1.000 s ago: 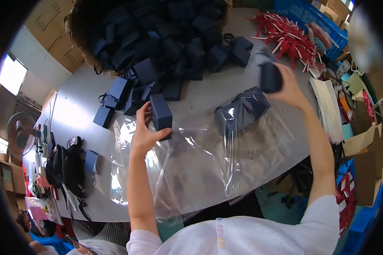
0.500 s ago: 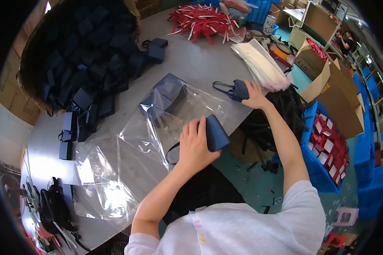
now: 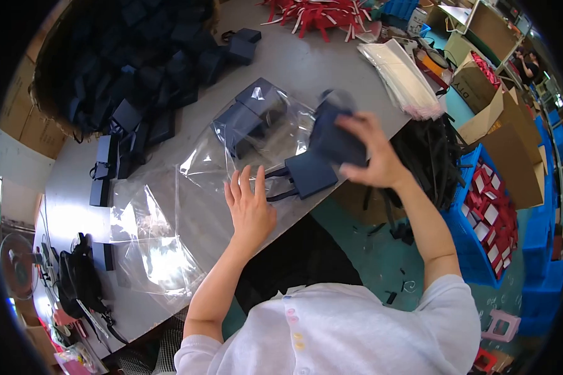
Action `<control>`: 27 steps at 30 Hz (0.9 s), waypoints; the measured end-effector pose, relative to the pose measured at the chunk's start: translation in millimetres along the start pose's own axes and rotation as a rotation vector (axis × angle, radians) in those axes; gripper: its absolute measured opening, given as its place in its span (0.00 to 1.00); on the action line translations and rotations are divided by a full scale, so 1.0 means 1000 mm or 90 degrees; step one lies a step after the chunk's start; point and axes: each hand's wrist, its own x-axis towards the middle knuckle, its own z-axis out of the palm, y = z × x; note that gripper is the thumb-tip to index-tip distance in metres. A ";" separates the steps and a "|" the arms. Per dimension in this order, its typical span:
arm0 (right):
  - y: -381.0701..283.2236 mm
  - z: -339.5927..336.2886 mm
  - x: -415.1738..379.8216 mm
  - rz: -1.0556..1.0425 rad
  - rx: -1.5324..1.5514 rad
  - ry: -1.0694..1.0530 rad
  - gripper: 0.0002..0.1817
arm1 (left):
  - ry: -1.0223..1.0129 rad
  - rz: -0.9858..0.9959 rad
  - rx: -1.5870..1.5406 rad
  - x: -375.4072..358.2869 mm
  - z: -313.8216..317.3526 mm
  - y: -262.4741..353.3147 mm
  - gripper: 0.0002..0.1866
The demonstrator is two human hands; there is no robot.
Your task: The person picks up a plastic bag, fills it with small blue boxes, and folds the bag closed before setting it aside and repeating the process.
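Observation:
My left hand lies with its fingers stretched out on the clear plastic bag, beside the black ribbon loops of a navy gift box. That box rests near the table edge. In my right hand is another navy gift box, blurred by motion and held between thumb and fingers just behind the first one. More navy boxes sit side by side inside the bag. Further clear plastic is spread over the table at the left.
A large basket spills many navy boxes onto the table. Red and white ribbons and a stack of clear sleeves lie at the back. Black straps hang at the right edge, near a blue crate of red boxes.
My left hand has let go of its box, which now lies on the table, and moved left onto the bag. My right hand has brought the other box leftward, nearer the bag.

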 end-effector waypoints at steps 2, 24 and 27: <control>0.001 0.023 0.002 -0.050 0.076 -0.142 0.46 | 0.019 -0.026 0.032 -0.006 0.013 -0.007 0.39; -0.060 -0.134 0.063 0.138 -0.287 -0.350 0.39 | 0.299 0.006 -0.170 0.015 -0.011 0.002 0.07; -0.090 -0.105 0.068 0.235 -0.882 -0.463 0.31 | 0.345 0.017 -0.213 0.020 -0.010 0.001 0.07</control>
